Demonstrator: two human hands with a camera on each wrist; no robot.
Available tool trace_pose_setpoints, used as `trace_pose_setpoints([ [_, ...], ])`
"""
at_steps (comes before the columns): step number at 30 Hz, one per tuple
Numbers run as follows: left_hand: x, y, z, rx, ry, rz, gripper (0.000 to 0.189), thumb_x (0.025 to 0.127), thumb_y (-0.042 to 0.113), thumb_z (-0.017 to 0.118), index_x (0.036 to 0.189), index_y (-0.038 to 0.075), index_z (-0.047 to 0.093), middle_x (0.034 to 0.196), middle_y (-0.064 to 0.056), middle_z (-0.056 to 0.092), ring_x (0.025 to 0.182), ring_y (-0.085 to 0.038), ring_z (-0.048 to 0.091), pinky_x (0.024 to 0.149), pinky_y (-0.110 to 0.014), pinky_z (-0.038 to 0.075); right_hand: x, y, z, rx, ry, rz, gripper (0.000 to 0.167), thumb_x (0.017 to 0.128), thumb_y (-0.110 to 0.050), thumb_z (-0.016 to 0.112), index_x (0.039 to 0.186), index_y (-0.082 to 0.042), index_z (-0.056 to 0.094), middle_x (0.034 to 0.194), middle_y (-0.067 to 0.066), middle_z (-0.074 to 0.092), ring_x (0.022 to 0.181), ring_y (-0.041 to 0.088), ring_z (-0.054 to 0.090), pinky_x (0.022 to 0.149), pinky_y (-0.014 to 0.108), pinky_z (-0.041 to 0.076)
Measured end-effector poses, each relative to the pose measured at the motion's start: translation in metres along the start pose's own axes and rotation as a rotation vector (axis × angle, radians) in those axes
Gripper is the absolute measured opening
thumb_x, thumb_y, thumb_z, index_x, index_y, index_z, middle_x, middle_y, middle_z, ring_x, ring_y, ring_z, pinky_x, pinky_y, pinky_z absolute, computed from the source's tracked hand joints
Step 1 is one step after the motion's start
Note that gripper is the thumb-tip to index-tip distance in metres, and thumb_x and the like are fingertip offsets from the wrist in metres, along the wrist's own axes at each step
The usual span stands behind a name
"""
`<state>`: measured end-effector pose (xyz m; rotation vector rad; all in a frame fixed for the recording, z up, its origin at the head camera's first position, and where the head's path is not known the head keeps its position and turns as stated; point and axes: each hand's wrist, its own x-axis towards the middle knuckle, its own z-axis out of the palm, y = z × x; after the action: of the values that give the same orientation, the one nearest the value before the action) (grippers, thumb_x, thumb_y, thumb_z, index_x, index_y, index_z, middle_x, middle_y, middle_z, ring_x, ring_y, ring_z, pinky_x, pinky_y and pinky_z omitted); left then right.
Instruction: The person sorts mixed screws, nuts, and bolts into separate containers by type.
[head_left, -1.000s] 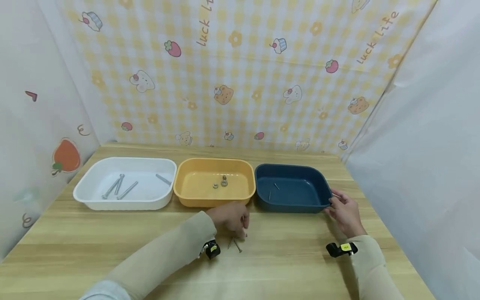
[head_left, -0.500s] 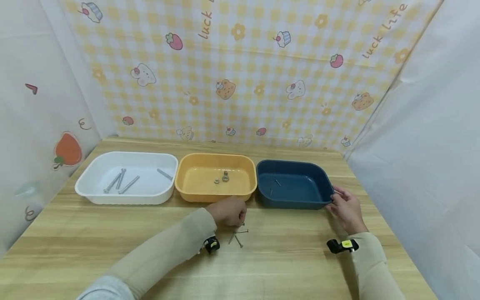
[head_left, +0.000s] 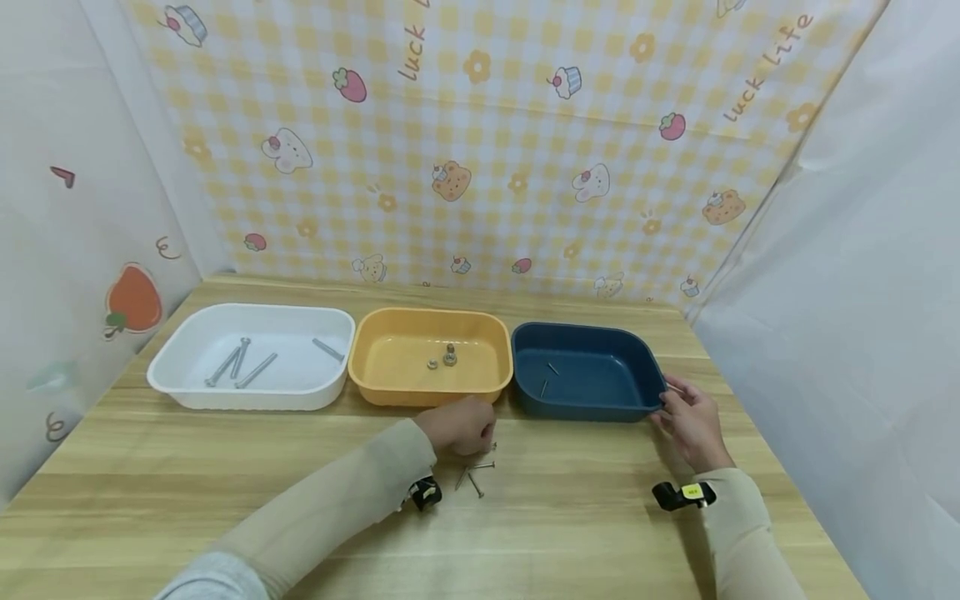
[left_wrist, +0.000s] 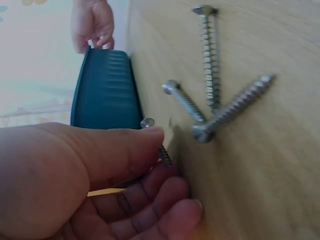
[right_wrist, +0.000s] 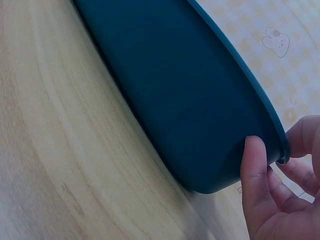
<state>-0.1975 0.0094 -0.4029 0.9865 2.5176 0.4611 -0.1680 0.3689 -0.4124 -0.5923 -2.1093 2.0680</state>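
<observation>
In the left wrist view, my left hand (head_left: pixel 461 425) pinches a small screw (left_wrist: pixel 165 157) between thumb and fingers, close over the table. Its head pokes out above the thumb. Beside that hand lie three loose screws (head_left: pixel 476 485), crossing one another on the wood. My right hand (head_left: pixel 692 422) grips the near right corner of a dark blue tray (head_left: pixel 577 412), the thumb (right_wrist: pixel 256 160) against its outer wall and other fingers at the rim. Two small screws (head_left: pixel 552 368) lie inside this tray.
Left of the blue tray stands a yellow tray (head_left: pixel 431 398) with several nuts (head_left: pixel 449 357). Farther left is a white tray (head_left: pixel 247 400) holding several long bolts (head_left: pixel 257 371). The three trays form a row before a patterned cloth backdrop (head_left: pixel 480 125).
My left hand has drawn back slightly from the loose screws with one screw in its fingers, uncovering the others. The right hand keeps its grip on the blue tray. The head view has shifted slightly.
</observation>
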Motion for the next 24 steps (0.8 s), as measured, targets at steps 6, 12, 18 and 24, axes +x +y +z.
trace_pose_setpoints([
  [6,0.004,0.000,-0.003,-0.051,-0.012,0.010,0.029,0.093,0.004,0.056,0.066,0.015,0.054,0.057,0.007,0.045,0.050,-0.007,0.040,0.048,-0.020,0.033,0.000,0.001,0.000,-0.004,0.006,0.000,0.047,0.097,-0.003,0.047,0.143,-0.004,0.040,0.102,0.001,0.058,0.074,0.007,0.058,0.061,0.020,0.054],
  [12,0.011,0.000,-0.003,-0.012,0.005,0.088,0.018,0.097,0.010,0.058,0.110,0.013,0.070,0.103,0.003,0.068,0.076,-0.009,0.058,0.069,-0.023,0.048,-0.001,0.001,0.001,0.008,0.008,-0.003,0.046,0.095,-0.002,0.047,0.142,-0.004,0.042,0.101,0.000,0.059,0.076,0.008,0.059,0.061,0.020,0.054],
  [18,0.014,0.004,-0.008,-0.070,0.009,0.128,0.027,0.098,0.004,0.052,0.113,0.015,0.071,0.116,0.002,0.066,0.091,-0.011,0.060,0.073,-0.023,0.047,-0.002,0.001,0.001,0.005,0.009,-0.010,0.047,0.096,-0.002,0.047,0.142,-0.003,0.041,0.101,-0.002,0.060,0.080,0.008,0.061,0.061,0.019,0.054],
  [24,0.021,0.009,-0.016,-0.319,0.027,0.146,0.021,0.101,0.011,0.052,0.115,0.013,0.067,0.095,-0.005,0.067,0.064,-0.012,0.055,0.057,-0.024,0.045,-0.002,0.001,0.002,0.005,0.010,-0.027,0.046,0.096,-0.002,0.047,0.142,-0.003,0.042,0.098,-0.003,0.061,0.079,0.007,0.062,0.060,0.019,0.054],
])
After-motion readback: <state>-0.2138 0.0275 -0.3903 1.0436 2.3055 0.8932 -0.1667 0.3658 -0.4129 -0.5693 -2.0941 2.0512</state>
